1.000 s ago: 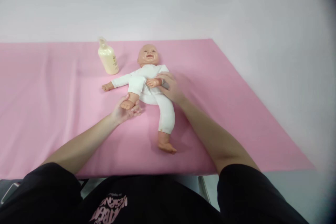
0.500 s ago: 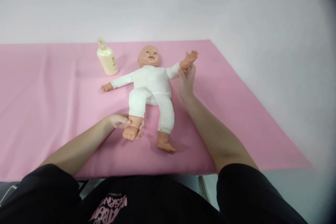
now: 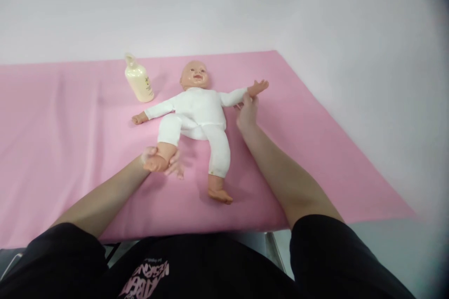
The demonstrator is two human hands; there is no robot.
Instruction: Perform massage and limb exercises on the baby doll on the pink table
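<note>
Pink cloth (image 3: pixel 70 149) covers the tabletop, with a pale wall behind it. On the cloth lies a baby doll (image 3: pixel 198 112) in a white suit, on its back, head toward 12 o'clock and legs toward 6 o'clock, both arms spread.

At about 7 o'clock from the doll's middle, the left hand (image 3: pixel 159 161) cups the doll's bare foot at the end of a bent leg; its grip is closed loosely around the foot, fingers showing underneath. At about 2 o'clock, the right hand (image 3: pixel 247 111) grasps the doll's outstretched arm at the wrist, fingertips touching just under the small hand.

The doll's other leg lies straight on the cloth, its foot pointing to 6 o'clock. A cream lotion bottle (image 3: pixel 138 80) stands tilted at about 10 o'clock from the doll's head, near it but apart. Black sleeves and a black shirt with pink print fill the bottom edge.
</note>
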